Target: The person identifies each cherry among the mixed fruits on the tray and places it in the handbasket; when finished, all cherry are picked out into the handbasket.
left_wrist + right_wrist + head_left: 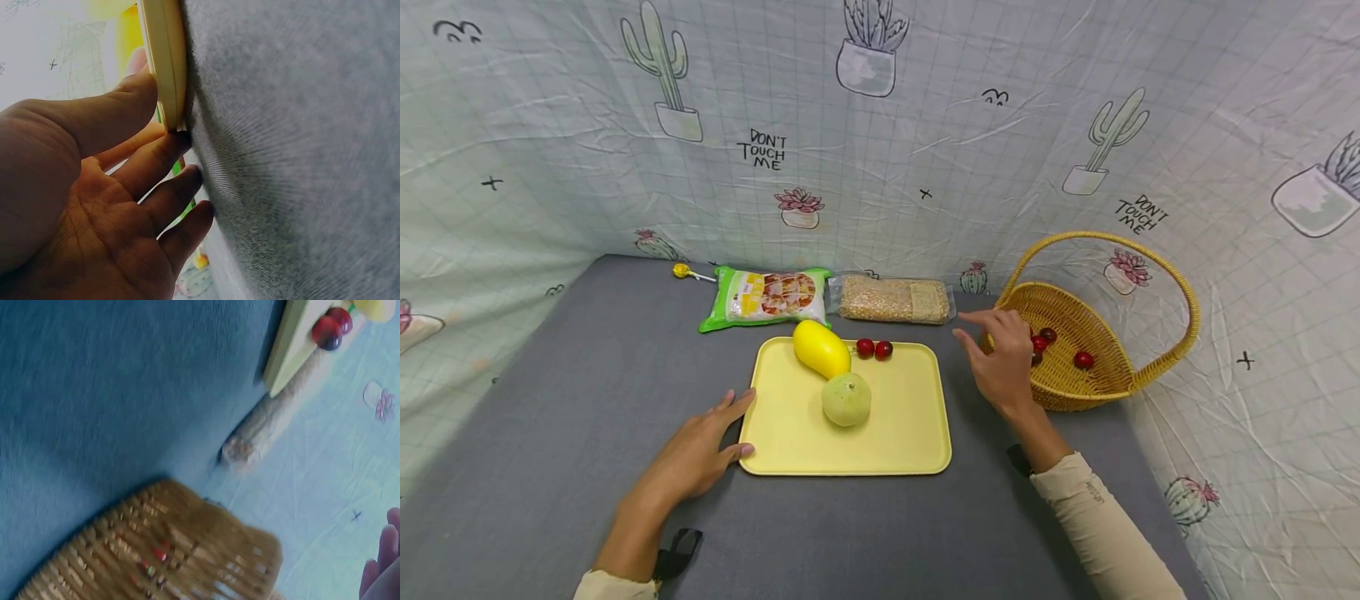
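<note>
My left hand (700, 454) rests at the left edge of the yellow tray (895, 450), thumb and fingertips spread along its rim. In the left wrist view the thumb (115, 115) touches the rim and the other fingers reach down to the cloth. On the tray lie a yellow mango (822, 348), a round pale green fruit (847, 400) and two dark red cherries (874, 350). My right hand (1003, 358) hovers by the left side of a wicker basket (1097, 379), thumb and index finger apart with nothing between them. Several cherries (1083, 360) lie inside the basket, partly hidden by the hand.
Behind the tray lie a green-edged food packet (767, 297) and a clear bag of grains (895, 300). A yellow lollipop (682, 271) sits at the back left. The basket's tall handle (1187, 292) arches upward. Patterned cloth walls (880, 150) stand around the grey table (572, 400).
</note>
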Action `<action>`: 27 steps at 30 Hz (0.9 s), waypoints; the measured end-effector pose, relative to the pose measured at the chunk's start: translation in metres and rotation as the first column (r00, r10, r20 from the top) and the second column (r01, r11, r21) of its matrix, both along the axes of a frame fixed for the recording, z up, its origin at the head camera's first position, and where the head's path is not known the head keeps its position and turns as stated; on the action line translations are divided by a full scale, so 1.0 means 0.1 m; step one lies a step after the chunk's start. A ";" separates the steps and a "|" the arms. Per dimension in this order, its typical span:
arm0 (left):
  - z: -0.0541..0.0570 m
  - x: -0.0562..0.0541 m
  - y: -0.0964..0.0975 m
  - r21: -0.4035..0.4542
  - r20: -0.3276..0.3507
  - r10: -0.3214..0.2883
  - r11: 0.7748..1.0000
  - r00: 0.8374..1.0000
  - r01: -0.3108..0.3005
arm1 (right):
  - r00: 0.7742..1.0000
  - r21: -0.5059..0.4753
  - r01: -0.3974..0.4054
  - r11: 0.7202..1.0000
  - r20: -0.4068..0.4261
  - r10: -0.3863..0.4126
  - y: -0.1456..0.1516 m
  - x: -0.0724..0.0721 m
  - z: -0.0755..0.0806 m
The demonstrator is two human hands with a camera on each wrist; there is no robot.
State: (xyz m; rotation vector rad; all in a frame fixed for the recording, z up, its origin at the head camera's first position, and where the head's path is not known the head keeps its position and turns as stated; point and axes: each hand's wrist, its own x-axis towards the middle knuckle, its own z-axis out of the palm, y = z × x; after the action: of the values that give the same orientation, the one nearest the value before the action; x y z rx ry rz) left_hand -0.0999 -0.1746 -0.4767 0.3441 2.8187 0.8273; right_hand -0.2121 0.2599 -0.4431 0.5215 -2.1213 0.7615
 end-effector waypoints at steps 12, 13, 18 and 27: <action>0.01 0.00 0.01 -0.014 0.009 -0.001 1.000 1.000 0.001 | 0.979 0.130 -0.101 0.986 0.191 0.075 -0.29 0.02 -0.09; 0.01 0.00 0.01 -0.015 0.010 0.000 1.000 1.000 0.000 | 0.975 0.137 -0.106 0.985 0.208 0.076 -0.32 0.02 -0.10; 0.01 0.00 0.01 -0.013 0.011 0.000 1.000 1.000 0.000 | 0.957 0.169 -0.126 0.978 0.279 0.075 -0.44 0.03 -0.12; 0.00 0.01 0.02 0.017 -0.035 -0.002 1.000 0.999 0.003 | 0.895 0.242 -0.139 0.960 0.445 0.017 -0.60 -0.03 -0.14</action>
State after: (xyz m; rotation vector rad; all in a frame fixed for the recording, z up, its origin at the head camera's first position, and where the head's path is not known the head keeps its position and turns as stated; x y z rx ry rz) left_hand -0.0986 -0.1730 -0.4768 0.3685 2.8445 0.8534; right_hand -0.2148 0.2000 -0.4570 0.6276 -2.6650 0.6857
